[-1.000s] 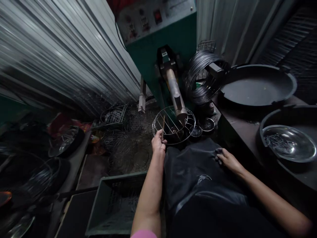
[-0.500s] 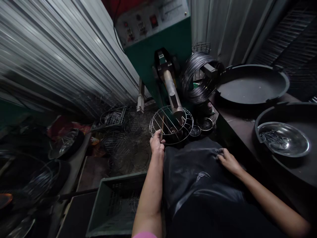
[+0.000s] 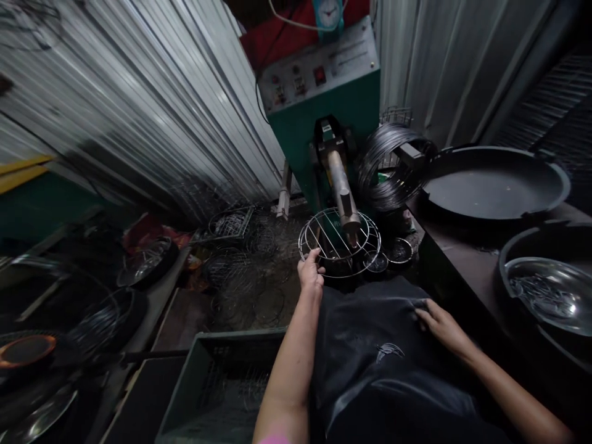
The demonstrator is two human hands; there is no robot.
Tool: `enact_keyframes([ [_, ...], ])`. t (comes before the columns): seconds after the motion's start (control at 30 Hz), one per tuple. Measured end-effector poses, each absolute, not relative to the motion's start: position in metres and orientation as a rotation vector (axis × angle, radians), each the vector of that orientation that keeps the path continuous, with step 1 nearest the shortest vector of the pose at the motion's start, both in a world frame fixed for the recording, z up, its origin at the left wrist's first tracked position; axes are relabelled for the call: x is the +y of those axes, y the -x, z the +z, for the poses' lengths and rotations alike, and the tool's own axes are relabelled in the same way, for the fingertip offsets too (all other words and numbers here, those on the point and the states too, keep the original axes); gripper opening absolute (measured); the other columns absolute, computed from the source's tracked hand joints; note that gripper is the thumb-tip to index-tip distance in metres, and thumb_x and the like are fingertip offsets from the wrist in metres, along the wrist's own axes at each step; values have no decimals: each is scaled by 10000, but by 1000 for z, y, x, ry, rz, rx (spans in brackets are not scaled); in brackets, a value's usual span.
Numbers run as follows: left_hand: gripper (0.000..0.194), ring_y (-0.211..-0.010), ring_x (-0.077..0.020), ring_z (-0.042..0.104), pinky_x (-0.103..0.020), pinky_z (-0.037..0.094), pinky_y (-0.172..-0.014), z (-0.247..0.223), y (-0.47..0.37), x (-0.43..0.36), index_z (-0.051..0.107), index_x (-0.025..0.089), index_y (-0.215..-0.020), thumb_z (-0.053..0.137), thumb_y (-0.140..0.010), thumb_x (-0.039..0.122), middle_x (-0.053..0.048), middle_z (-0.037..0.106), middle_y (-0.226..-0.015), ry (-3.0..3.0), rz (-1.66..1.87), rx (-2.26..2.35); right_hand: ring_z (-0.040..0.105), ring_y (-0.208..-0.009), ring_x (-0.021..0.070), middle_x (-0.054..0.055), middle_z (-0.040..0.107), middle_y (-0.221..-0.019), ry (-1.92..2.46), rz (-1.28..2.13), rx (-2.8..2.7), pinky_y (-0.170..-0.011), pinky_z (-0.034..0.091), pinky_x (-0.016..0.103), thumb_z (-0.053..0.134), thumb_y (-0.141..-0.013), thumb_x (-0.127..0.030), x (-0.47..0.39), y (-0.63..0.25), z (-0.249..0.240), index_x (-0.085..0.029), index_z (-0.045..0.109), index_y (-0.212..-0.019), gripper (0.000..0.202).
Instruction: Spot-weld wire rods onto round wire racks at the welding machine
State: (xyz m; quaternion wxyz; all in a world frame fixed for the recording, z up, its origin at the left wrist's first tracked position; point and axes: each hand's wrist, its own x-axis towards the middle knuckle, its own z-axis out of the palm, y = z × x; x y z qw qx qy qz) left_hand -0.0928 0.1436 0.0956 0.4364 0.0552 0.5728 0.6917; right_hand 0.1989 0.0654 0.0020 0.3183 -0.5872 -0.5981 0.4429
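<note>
My left hand [image 3: 311, 271] is closed on the near left rim of a round wire rack [image 3: 329, 246] made of rings and parallel bars. The rack sits around the lower end of a metal welding arm [image 3: 342, 188], which juts from a green machine [image 3: 296, 132]. My right hand [image 3: 437, 324] is over the right side of the black apron [image 3: 365, 308] on my lap. Its fingers are pinched together, and what they hold, if anything, cannot be made out. A small bunch of short curved wires [image 3: 388, 351] lies on the apron.
To the right, a steel bowl [image 3: 550, 290] of small wire pieces sits in a black pan, beside another large pan [image 3: 499, 185]. A wire coil [image 3: 393, 163] hangs by the machine. A green crate [image 3: 185, 394] and wire racks [image 3: 229, 225] stand at left.
The view has shifted up and left, bringing a blue clock on the machine into sight. My left hand still grips the rack at the arm; my right hand stays by the apron's edge.
</note>
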Motion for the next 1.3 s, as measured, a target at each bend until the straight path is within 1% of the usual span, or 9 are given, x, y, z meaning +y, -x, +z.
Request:
enact_keyframes([
  [0.1, 389, -355, -16, 286, -164, 159, -342, 93, 88, 144, 401, 179, -670, 744, -495, 235, 107, 354, -504, -136, 1691, 1435, 603, -631, 166, 57, 654, -811, 1336, 1271, -1376, -607, 485, 299, 522, -778, -456, 80, -172, 45, -205, 523, -1000, 335],
  [0.2, 389, -362, -17, 302, -162, 177, -341, 92, 84, 143, 417, 174, -686, 741, -486, 255, 100, 379, -509, -166, 1674, 1425, 630, -715, 172, 71, 653, -895, 1110, 1279, -1276, -646, 500, 303, 527, -782, -473, 101, -133, 81, -200, 514, -957, 325],
  [0.27, 388, -376, -26, 334, -161, 196, -342, 92, 84, 142, 429, 172, -709, 731, -483, 262, 86, 414, -526, -183, 1676, 1419, 629, -685, 175, 63, 654, -850, 1053, 1297, -1337, -590, 493, 293, 532, -766, -485, 113, -110, 89, -197, 524, -915, 323],
  [0.4, 431, -411, -39, 379, -156, 224, -352, 90, 88, 142, 446, 174, -778, 732, -469, 264, 66, 469, -576, -207, 1708, 1430, 602, -574, 173, 19, 625, -654, 1134, 1274, -1523, -478, 441, 271, 532, -743, -492, 129, -87, 82, -208, 556, -824, 296],
  [0.47, 451, -410, -35, 363, -153, 218, -358, 88, 91, 143, 443, 179, -791, 740, -463, 265, 77, 447, -565, -217, 1727, 1416, 596, -550, 171, 10, 620, -626, 1160, 1254, -1558, -471, 436, 272, 527, -741, -487, 132, -84, 80, -213, 559, -810, 284],
  [0.6, 457, -404, -32, 343, -149, 187, -362, 83, 94, 146, 428, 188, -779, 745, -463, 278, 96, 394, -543, -212, 1737, 1381, 592, -531, 166, 7, 626, -623, 1167, 1256, -1592, -475, 440, 272, 513, -755, -451, 137, -85, 84, -211, 562, -834, 257],
  [0.9, 438, -417, -32, 367, -149, 204, -360, 81, 96, 151, 450, 179, -781, 743, -470, 276, 81, 431, -571, -203, 1730, 1393, 601, -555, 154, 29, 644, -723, 1149, 1234, -1548, -561, 483, 288, 506, -761, -466, 140, -82, 83, -199, 562, -854, 289],
  [1.13, 414, -406, -40, 397, -153, 206, -350, 85, 96, 158, 472, 161, -760, 740, -468, 279, 58, 483, -574, -188, 1712, 1396, 590, -545, 137, 24, 644, -715, 1137, 1187, -1591, -576, 469, 275, 486, -788, -412, 148, -82, 89, -185, 562, -847, 246],
  [1.3, 374, -376, -26, 334, -152, 177, -333, 90, 96, 162, 433, 168, -680, 737, -473, 235, 84, 405, -508, -130, 1676, 1419, 560, -512, 122, 11, 630, -667, 1148, 1196, -1582, -537, 445, 258, 496, -785, -416, 153, -78, 90, -183, 564, -805, 243],
])
